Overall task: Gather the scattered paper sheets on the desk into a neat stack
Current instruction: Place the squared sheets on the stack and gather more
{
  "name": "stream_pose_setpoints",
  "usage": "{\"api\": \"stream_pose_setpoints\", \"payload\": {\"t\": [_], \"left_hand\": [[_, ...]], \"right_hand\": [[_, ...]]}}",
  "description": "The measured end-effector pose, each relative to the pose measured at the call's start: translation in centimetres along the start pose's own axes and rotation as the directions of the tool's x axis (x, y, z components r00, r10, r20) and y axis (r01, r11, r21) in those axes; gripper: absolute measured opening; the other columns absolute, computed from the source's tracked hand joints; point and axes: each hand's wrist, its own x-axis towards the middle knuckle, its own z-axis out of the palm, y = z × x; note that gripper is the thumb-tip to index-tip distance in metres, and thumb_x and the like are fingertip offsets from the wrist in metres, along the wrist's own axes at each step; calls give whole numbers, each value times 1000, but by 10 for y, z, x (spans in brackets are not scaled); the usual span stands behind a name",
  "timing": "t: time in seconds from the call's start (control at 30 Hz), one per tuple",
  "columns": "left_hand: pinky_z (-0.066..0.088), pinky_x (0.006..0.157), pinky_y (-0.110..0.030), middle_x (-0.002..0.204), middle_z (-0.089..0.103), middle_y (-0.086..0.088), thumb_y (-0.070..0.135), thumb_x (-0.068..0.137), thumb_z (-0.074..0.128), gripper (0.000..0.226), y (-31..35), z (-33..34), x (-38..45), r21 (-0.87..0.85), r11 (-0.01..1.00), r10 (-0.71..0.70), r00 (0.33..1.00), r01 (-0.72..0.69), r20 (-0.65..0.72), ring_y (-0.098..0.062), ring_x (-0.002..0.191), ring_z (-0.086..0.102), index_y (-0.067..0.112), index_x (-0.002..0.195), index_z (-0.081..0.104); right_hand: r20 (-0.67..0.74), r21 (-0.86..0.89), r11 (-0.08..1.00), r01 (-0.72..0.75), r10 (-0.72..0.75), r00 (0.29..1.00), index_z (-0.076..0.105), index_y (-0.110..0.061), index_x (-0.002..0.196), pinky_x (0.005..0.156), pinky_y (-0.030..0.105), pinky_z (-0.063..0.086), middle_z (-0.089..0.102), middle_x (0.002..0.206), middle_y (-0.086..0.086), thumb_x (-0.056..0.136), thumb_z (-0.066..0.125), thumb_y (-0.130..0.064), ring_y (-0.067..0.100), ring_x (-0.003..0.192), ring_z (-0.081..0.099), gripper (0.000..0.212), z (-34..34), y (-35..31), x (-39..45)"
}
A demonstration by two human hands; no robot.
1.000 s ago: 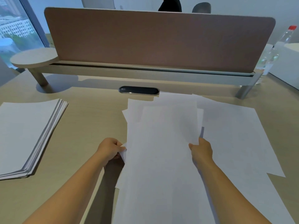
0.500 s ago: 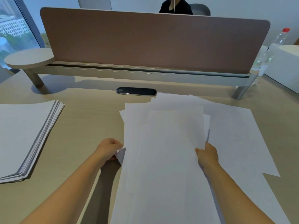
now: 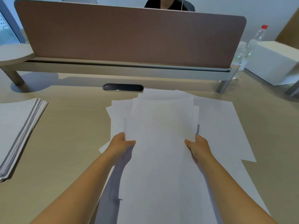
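Note:
A loose bundle of white paper sheets point(image 3: 161, 143) is lifted slightly off the desk in front of me, its edges uneven at the top. My left hand point(image 3: 121, 145) grips its left edge, thumb on top. My right hand point(image 3: 198, 147) grips its right edge the same way. More white sheets point(image 3: 223, 126) lie flat on the desk to the right, partly under the bundle. A few sheet corners point(image 3: 116, 109) stick out on the left beneath it. A thick neat stack of paper point(image 3: 17, 130) rests at the left edge of the desk.
A brown divider panel point(image 3: 129, 34) on a raised shelf point(image 3: 126, 70) closes off the back of the desk. A dark oval cable port point(image 3: 123, 87) sits below it. A water bottle point(image 3: 247, 50) and a white box point(image 3: 273, 60) stand at the back right. A person sits behind the panel.
Both hands have slid inward and closed on the bundle's side edges, thumbs now on top. The sheets have drawn together and lifted a little. The camera has tilted and moved closer.

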Motion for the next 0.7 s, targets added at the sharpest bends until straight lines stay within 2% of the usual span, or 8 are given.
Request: {"api": "stream_pose_setpoints", "payload": {"t": [0.07,0.1,0.17,0.2,0.3,0.4,0.63,0.7], "left_hand": [[39,70,-30,80,55,-5,7,87,54,2,-5,11,-5,129,991,-10,998,19,-67,-25,85,52,6,88,52],[40,71,-31,84,55,-7,11,87,53,5,-8,15,-8,246,969,-2,994,30,-110,-27,88,53,6,89,52],[42,81,-36,100,55,-9,27,87,54,21,-15,20,-15,533,840,19,978,97,-208,-31,107,51,9,99,52],[40,92,-39,116,53,-9,35,87,54,35,-20,21,-18,632,762,21,969,142,-244,-32,121,44,9,111,51],[14,116,-49,155,15,-10,51,89,46,72,-32,31,-29,685,708,-28,976,173,-218,-35,144,6,12,145,21],[-2,116,-49,157,-10,-9,54,91,39,83,-37,42,-36,707,686,-63,982,173,-180,-35,144,-13,12,149,-3],[-1,116,-47,157,-11,-11,55,88,46,91,-25,71,-46,637,748,-112,982,185,-154,-35,144,-13,12,148,-7],[11,116,-47,157,4,-11,52,85,54,89,-20,73,-47,616,760,-118,977,205,-179,-36,144,0,12,148,5]], "right_hand": [[-59,-132,991,26,-34,998,55,-11,110,93,36,45,58,116,11,90,53,-13,28,101,56,20,-12,6,-3],[-111,-297,955,10,-45,993,51,-11,121,96,38,41,53,127,12,91,53,-21,28,112,53,31,-21,11,-4],[-197,-660,745,-98,-45,979,31,-17,143,109,44,28,28,151,8,92,47,-39,29,137,29,57,-41,24,-10],[-231,-731,663,-160,-20,973,20,-20,147,113,47,19,13,156,7,92,44,-46,30,143,14,65,-50,30,-14],[-225,-757,604,-249,117,967,-2,-22,149,115,53,-3,-15,157,7,91,35,-57,31,144,-15,78,-60,46,-21],[-166,-757,617,-218,140,976,-9,-19,149,114,51,-10,-22,155,8,91,28,-60,31,142,-22,80,-57,47,-24],[9,-675,732,-92,133,991,-9,-15,149,115,47,-8,-19,156,8,94,25,-56,27,144,-19,76,-26,38,-40],[13,-669,739,-77,115,993,5,-15,149,117,47,6,2,157,7,93,29,-55,28,145,-1,73,-25,33,-39]]}}
